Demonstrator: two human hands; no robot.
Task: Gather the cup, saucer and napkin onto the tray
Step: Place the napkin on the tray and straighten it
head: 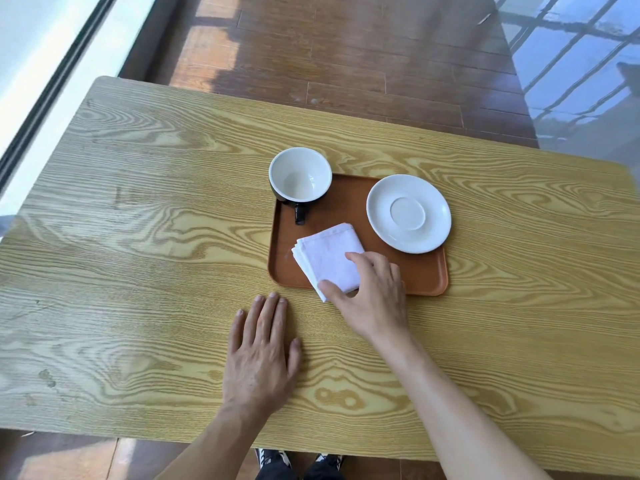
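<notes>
A brown tray [420, 273] lies on the wooden table. A black cup [300, 178] with a white inside stands on the tray's far left corner, its handle pointing toward me. A white saucer [408, 213] rests on the tray's far right part, slightly over the right rim. A folded white napkin [329, 256] lies on the tray's near left part, one corner hanging over the near rim. My right hand [372, 292] pinches the napkin's near right side between thumb and fingers. My left hand [259, 351] lies flat on the table, left of the tray's near edge.
The wooden table [138, 237] spreads wide to the left and right of the tray. Beyond its far edge is a dark wooden floor. Glass panels run along the left and the far right. My shoes show under the near edge.
</notes>
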